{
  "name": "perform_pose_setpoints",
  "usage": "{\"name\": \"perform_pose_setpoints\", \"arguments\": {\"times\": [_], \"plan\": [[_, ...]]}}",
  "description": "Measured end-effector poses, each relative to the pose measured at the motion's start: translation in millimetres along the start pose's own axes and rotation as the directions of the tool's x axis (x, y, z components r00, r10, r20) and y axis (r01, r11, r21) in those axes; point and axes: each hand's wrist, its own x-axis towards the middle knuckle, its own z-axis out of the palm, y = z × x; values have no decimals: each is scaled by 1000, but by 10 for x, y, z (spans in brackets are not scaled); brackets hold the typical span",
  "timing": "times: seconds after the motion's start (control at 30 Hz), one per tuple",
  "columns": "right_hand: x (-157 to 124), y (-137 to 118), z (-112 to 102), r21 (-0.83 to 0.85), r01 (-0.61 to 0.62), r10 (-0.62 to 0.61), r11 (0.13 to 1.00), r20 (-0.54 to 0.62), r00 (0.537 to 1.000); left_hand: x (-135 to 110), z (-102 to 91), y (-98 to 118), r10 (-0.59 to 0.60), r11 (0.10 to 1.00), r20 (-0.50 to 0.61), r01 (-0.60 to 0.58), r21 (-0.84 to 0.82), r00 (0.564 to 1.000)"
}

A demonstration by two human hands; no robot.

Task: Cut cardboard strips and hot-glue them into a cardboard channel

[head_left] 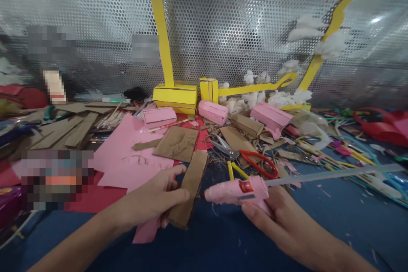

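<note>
My left hand (pixel 159 197) grips a narrow strip of cardboard (pixel 191 182) between thumb and fingers, tilted above the blue table. In my right hand (pixel 280 216) is a pink hot glue gun (pixel 237 191), its nozzle pointing left at the strip's long edge with a small gap that I cannot judge. A long translucent glue stick (pixel 331 174) sticks out of the gun's back. Just beyond the gun lie scissors with red handles (pixel 259 161) and a yellow-handled tool (pixel 237 170), partly hidden by it. A square cardboard piece (pixel 177 142) rests behind the left hand.
Pink paper (pixel 117 153) spreads over red sheets at left, near stacked cardboard strips (pixel 73 129). Yellow box shapes (pixel 175 97) with long arms and several pink boxes (pixel 213 111) stand at the back before a perforated metal panel (pixel 223 17). White fluff (pixel 255 97) and scraps lie at right.
</note>
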Motion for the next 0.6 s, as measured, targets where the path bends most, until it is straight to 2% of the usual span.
{"name": "perform_pose_setpoints", "arguments": {"times": [0.1,0.17,0.43,0.6], "plan": [[-1,-13,-30,53,49,-58,997,182,982,0,12,32,5,1000,0,-5,16,1000],[11,-45,-54,111,66,-91,992,244,965,-6,19,48,15,1000,-1,-15,26,1000],[28,-207,-96,189,57,-114,980,312,943,-14,19,46,12,999,7,-13,34,1000],[84,-270,-121,195,52,-111,979,309,945,-26,26,72,1,999,-7,-1,33,1000]]}}
